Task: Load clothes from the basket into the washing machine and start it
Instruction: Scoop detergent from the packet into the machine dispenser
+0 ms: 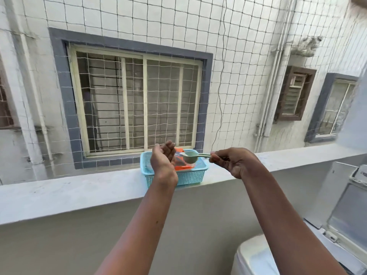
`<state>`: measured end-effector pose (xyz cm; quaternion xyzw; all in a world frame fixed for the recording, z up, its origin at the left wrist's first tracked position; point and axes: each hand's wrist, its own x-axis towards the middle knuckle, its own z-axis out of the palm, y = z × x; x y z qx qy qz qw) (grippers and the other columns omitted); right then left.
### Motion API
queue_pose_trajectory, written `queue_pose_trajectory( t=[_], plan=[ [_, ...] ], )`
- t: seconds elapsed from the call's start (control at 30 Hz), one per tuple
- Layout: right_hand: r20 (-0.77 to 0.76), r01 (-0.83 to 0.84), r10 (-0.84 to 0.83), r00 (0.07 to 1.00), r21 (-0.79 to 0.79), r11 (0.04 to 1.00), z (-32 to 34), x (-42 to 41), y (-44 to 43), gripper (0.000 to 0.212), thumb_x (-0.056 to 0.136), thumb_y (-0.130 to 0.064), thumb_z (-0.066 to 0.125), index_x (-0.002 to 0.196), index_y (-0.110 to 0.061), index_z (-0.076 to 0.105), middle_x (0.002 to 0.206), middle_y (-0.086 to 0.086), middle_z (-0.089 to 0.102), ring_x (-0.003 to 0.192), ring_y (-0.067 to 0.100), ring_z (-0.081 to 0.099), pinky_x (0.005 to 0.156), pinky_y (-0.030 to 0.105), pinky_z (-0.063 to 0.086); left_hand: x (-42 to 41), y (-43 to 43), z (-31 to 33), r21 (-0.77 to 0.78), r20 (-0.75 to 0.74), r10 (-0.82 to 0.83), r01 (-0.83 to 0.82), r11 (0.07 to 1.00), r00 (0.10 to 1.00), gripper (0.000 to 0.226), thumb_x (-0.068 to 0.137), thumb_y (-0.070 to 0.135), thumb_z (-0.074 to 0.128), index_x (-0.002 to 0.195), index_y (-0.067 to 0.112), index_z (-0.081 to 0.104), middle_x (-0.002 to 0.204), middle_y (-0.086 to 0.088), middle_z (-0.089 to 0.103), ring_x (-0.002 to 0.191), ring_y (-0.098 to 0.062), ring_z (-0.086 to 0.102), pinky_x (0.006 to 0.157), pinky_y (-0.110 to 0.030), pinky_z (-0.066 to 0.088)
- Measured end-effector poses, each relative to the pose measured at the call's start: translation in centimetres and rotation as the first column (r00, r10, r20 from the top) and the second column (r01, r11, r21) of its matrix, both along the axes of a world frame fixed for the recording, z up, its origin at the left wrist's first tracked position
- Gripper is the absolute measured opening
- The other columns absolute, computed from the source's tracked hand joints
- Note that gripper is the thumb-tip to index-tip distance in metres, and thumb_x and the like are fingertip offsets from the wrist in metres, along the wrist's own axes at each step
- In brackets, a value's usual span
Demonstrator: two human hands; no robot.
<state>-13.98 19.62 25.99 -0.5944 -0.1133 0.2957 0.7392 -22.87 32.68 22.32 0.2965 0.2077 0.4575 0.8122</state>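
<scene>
pinching scoop (191,158): right hand (234,162) | left hand (163,159) cupped open beside | basket (188,176) behind hands

A home utility balcony in an apartment block is shown. A grey-painted parapet ledge (79,187) is seen running across the view, closed off above by square-mesh netting (238,56). Beyond the netting a neighbouring white wall is seen close by, with a barred sliding window (137,104) framed in grey tiles, a brown louvred window (294,94) and vertical drain pipes (272,96). A white top-loading washing machine (256,257) with its lid (341,205) raised is placed at lower right. A small blue plastic basket (190,176) is set on the ledge.
</scene>
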Motion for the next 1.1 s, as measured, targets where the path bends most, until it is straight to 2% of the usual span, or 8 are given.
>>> queue_pose_trajectory(
  t=[0.13,0.27,0.47,0.57,0.67,0.83,1.0,1.1],
  plan=[
    [0.002,0.024,-0.024,1.000,0.004,1.000,0.8,1.4,-3.4,0.020,0.089,0.014,0.048,0.070,0.011,0.055,0.069,0.016,0.056,0.031,0.015,0.058,0.036,0.016,0.049,2.6,-2.5,-0.2,-0.022,0.041,-0.164,0.165,0.986,0.986,0.044,0.100,0.032,0.030,0.078,0.012,0.063,0.054,0.005,0.067,0.069,-0.009,0.057,0.068,-0.019,0.041],
    [-0.004,0.105,-0.105,0.994,-0.002,0.994,0.1,3.6,-7.6,0.025,0.088,0.016,0.047,0.065,0.010,0.055,0.043,0.012,0.059,0.031,0.016,0.058,0.037,0.016,0.050,6.2,-6.8,-1.8,-0.024,0.036,-0.296,0.297,0.955,0.955,0.045,0.101,0.034,0.029,0.080,0.014,0.063,0.056,0.007,0.068,0.070,-0.008,0.054,0.068,-0.018,0.040],
    [0.002,0.293,-0.293,0.956,-0.042,0.955,-3.6,6.8,-14.1,0.020,0.085,0.016,0.053,0.066,0.010,0.055,0.036,0.006,0.057,0.030,0.012,0.056,0.036,0.014,0.048,11.4,-13.1,-6.3,-0.080,-0.043,-0.442,0.438,0.895,0.896,0.043,0.101,0.036,0.030,0.084,0.017,0.064,0.057,0.010,0.069,0.068,-0.005,0.053,0.067,-0.018,0.040],
    [0.000,0.391,-0.391,0.920,-0.053,0.919,-5.7,8.1,-17.0,0.019,0.082,0.018,0.055,0.064,0.011,0.053,0.040,0.009,0.058,0.030,0.013,0.055,0.035,0.015,0.047,13.5,-16.2,-8.6,-0.113,-0.093,-0.473,0.463,0.879,0.876,0.039,0.100,0.034,0.035,0.082,0.017,0.065,0.057,0.011,0.070,0.074,-0.005,0.057,0.072,-0.019,0.039],
    [-0.023,0.474,-0.476,0.879,-0.072,0.878,-7.9,9.0,-19.6,0.018,0.081,0.020,0.055,0.066,0.012,0.052,0.060,0.015,0.055,0.029,0.011,0.054,0.034,0.015,0.047,15.6,-19.0,-10.9,-0.129,-0.167,-0.502,0.486,0.864,0.849,0.038,0.100,0.031,0.036,0.079,0.018,0.065,0.055,0.014,0.069,0.077,-0.005,0.058,0.074,-0.019,0.036],
    [-0.068,0.617,-0.630,0.774,-0.145,0.774,-12.2,11.1,-25.0,0.002,0.081,0.018,0.056,0.079,0.019,0.056,0.078,0.018,0.058,0.034,0.012,0.057,0.036,0.015,0.048,19.0,-23.7,-14.8,-0.146,-0.214,-0.603,0.585,0.797,0.768,0.035,0.100,0.028,0.038,0.081,0.016,0.065,0.071,0.007,0.072,0.087,-0.012,0.060,0.082,-0.021,0.041],
    [-0.082,0.755,-0.779,0.622,-0.199,0.624,-16.5,12.3,-30.7,0.017,0.082,0.016,0.058,0.068,0.007,0.057,0.058,0.012,0.061,0.031,0.010,0.057,0.036,0.015,0.048,22.8,-28.7,-18.2,-0.149,-0.319,-0.697,0.693,0.706,0.642,0.036,0.100,0.028,0.035,0.095,0.012,0.067,0.100,-0.001,0.064,0.088,-0.010,0.057,0.075,-0.018,0.037],
    [-0.093,0.840,-0.862,0.498,-0.193,0.506,-19.1,12.5,-33.8,0.020,0.080,0.018,0.058,0.063,0.006,0.057,0.066,0.014,0.058,0.033,0.010,0.058,0.039,0.016,0.050,24.8,-31.6,-19.9,-0.175,-0.379,-0.751,0.755,0.632,0.541,0.028,0.098,0.019,0.040,0.092,0.009,0.066,0.083,0.002,0.071,0.072,-0.009,0.065,0.063,-0.018,0.044]
  ],
)
